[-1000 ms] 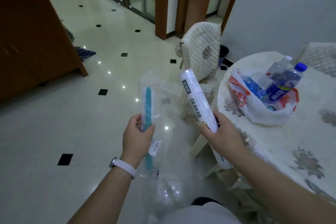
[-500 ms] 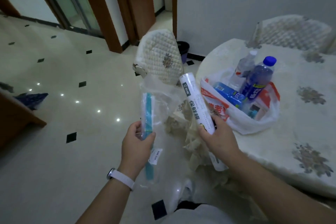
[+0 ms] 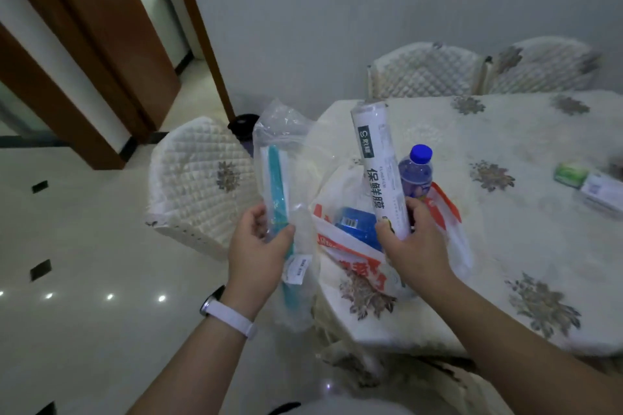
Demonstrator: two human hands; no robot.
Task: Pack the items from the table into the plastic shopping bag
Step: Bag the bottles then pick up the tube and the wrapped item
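A home dining room.
A dining table [image 3: 505, 236] wears a flower-patterned cloth. Quilt-covered chairs [image 3: 424, 72] stand behind the table and another chair [image 3: 199, 178] stands left of it. Further left of the table are glossy pale floor tiles [image 3: 84, 263] with black insets and brown wooden door frames [image 3: 111, 44].

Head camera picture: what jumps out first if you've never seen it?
The right hand grips a tall white roll by the plastic shopping bag; left of it, the left hand holds a clear packet with a teal stick inside. The bag sits at the edge of the table, a blue-capped bottle poking out.
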